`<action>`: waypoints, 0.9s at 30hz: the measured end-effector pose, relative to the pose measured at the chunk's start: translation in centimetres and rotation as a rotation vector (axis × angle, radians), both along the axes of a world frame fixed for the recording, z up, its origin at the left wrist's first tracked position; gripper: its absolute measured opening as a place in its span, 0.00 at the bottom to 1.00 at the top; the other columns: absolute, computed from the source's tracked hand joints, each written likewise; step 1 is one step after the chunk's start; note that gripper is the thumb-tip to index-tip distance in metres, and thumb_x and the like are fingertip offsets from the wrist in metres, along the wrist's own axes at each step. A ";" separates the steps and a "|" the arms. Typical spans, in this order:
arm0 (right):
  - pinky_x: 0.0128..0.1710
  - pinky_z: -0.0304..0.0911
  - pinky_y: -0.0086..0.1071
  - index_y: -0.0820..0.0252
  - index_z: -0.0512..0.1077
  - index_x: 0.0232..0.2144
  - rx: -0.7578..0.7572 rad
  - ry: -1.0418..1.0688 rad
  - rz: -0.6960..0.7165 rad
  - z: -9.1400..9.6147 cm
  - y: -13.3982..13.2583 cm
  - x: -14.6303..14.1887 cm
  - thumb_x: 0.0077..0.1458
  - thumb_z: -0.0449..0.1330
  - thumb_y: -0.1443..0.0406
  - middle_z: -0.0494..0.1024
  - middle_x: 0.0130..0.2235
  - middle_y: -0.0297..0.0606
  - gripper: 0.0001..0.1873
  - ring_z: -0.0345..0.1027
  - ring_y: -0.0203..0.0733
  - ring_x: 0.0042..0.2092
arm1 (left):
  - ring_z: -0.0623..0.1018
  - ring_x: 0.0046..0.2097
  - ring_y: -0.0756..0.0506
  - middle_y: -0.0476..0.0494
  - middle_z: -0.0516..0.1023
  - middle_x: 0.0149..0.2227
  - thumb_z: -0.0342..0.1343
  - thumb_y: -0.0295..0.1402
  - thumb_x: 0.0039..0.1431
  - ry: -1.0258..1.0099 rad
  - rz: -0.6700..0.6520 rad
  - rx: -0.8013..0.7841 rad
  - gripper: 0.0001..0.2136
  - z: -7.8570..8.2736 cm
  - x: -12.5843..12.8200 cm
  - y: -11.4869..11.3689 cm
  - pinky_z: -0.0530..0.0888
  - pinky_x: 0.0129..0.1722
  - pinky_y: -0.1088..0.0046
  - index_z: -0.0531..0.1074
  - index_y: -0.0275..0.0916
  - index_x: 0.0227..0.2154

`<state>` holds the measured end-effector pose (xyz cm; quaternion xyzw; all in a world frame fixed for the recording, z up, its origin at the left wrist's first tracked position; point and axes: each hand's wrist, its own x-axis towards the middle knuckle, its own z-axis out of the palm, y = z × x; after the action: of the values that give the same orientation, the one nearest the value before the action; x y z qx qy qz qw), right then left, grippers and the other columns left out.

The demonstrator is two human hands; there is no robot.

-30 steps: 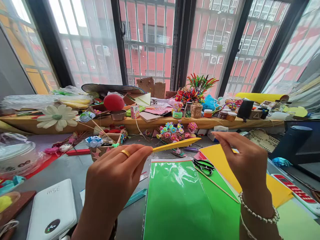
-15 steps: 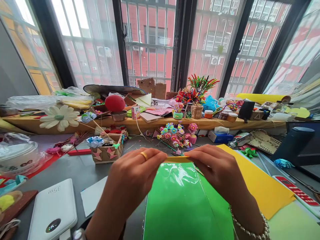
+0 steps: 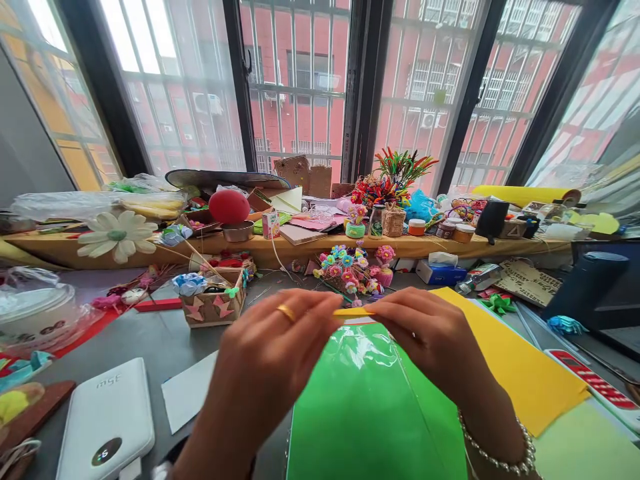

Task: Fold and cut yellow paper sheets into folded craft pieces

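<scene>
Between my two hands stretches a narrow yellow strip of folded paper [image 3: 354, 312], pinched at both ends by fingers and thumbs. My left hand [image 3: 273, 350], with a gold ring, grips its left end; the fingers are slightly blurred. The right end is in my right hand [image 3: 430, 333], which has a beaded bracelet at the wrist. Beneath the strip lies a stack of green paper [image 3: 360, 407] in a shiny clear sleeve, with a white and red edge showing near the top. Yellow paper sheets [image 3: 510, 360] lie to the right of my right hand.
A white power bank [image 3: 107, 417] lies at the left, beside a white card [image 3: 187, 393]. Behind my hands stand a decorated cardboard box [image 3: 213, 303] and a bunch of small craft flowers [image 3: 347, 267]. A blue tissue box [image 3: 443, 272] and a dark cylinder [image 3: 585, 290] are at the right.
My left hand has shifted slightly right along the strip, its fingers moving. The white and red edge of the sleeve now shows below the strip.
</scene>
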<state>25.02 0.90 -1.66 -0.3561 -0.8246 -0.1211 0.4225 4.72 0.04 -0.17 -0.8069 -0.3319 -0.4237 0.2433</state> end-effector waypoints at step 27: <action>0.32 0.62 0.31 0.61 0.72 0.31 -0.030 0.023 0.113 -0.1 0.8 -0.3 0.52 0.55 0.71 0.76 0.29 0.36 0.06 0.65 0.37 0.32 | 0.75 0.28 0.50 0.54 0.77 0.29 0.52 0.30 0.53 0.044 0.025 -0.060 0.05 -0.3 -0.2 0.3 0.69 0.28 0.74 0.73 0.42 0.30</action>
<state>24.72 1.67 -1.73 -0.3166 -0.8402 -0.0805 0.4328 4.53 0.31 -0.49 -0.8187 -0.3494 -0.3926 0.2314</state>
